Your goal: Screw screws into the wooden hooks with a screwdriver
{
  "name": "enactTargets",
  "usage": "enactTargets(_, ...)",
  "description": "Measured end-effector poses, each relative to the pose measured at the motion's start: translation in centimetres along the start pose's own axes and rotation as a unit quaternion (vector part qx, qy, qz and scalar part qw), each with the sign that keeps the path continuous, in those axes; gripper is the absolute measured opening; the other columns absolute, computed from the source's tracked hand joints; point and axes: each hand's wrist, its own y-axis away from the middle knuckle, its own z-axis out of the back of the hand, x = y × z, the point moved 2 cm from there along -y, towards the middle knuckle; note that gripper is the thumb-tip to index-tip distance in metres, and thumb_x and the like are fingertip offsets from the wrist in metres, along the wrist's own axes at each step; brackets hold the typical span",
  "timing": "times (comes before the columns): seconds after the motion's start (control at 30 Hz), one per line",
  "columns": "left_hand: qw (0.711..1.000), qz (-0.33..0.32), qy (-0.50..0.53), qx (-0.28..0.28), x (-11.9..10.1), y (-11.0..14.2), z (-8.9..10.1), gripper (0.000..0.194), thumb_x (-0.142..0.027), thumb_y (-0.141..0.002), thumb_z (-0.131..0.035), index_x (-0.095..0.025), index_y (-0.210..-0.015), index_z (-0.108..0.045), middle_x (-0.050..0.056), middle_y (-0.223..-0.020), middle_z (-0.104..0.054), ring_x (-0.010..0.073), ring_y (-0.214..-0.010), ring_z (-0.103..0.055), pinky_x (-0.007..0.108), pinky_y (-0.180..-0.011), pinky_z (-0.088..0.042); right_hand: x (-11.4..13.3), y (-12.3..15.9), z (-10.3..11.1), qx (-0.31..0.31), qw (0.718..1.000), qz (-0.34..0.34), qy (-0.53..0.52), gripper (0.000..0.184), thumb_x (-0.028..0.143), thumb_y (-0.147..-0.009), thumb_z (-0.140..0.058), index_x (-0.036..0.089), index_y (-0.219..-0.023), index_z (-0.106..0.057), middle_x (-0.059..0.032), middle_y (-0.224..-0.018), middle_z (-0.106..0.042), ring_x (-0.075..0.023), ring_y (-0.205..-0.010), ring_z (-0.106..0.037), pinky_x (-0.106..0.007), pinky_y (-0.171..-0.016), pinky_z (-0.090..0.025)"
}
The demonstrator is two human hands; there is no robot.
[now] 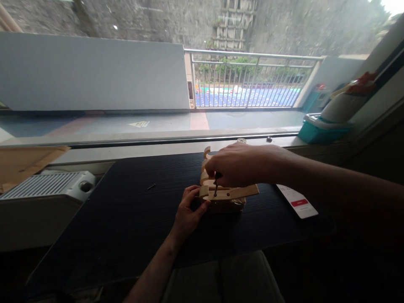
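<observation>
On the dark table sits a light wooden piece with several curved hooks (pixel 204 179) and a flat bar (pixel 243 192) along its near side. My left hand (pixel 188 212) grips the near hook end between thumb and fingers, steadying it. Above the bar, my right hand (pixel 232 164) is closed around a thin dark driver tool (pixel 216 186), most of which is hidden by the fingers. The tool stands nearly upright, its tip at a hole in the bar. A second dark hole (pixel 228 194) shows to its right. Under the bar, something shiny and clear (pixel 239 203) is partly visible.
A screw-like metal pin (pixel 151 187) lies on the table (pixel 126 223) to the left. A phone (pixel 298 203) with a lit screen rests at the right, beneath my right forearm. Beyond are the window sill, a teal box (pixel 323 130) and, at left, a white slatted unit (pixel 53 185).
</observation>
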Motion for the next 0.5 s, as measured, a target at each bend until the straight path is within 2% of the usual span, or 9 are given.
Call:
enactTargets(0.17,1.000,-0.002,0.005,-0.002,0.0,0.0,0.0,0.029,-0.027,-0.078,-0.063,-0.022,-0.106,-0.056,0.004,-0.114,-0.050,0.0169,-0.103,-0.052,0.029,-0.089,-0.045,-0.1,-0.2,-0.4,-0.021,0.999,0.020,-0.015,0.017,0.017,-0.075,-0.053,0.018,-0.084,-0.067,-0.0054,-0.074,-0.062,-0.0143,-0.061,-0.050,-0.028,-0.054,-0.033)
enactTargets(0.37,1.000,-0.008,0.002,-0.006,0.2,0.1,-0.1,0.028,-0.027,-0.078,-0.062,-0.022,-0.105,-0.058,0.004,-0.115,-0.049,0.0178,-0.107,-0.051,0.030,-0.092,-0.043,-0.5,-0.2,-1.0,-0.012,0.999,0.000,-0.032,0.024,0.021,-0.077,-0.054,0.017,-0.097,-0.066,-0.0074,-0.085,-0.063,-0.0147,-0.069,-0.053,-0.026,-0.056,-0.034)
enactTargets(0.5,1.000,-0.003,0.003,-0.005,0.1,0.1,0.0,0.028,-0.028,-0.079,-0.062,-0.022,-0.106,-0.057,0.004,-0.116,-0.049,0.0174,-0.108,-0.051,0.029,-0.092,-0.043,-0.4,0.0,-0.8,-0.011,0.999,-0.020,-0.022,0.024,0.026,-0.079,-0.054,0.017,-0.098,-0.065,-0.0070,-0.084,-0.063,-0.0147,-0.066,-0.052,-0.026,-0.055,-0.033)
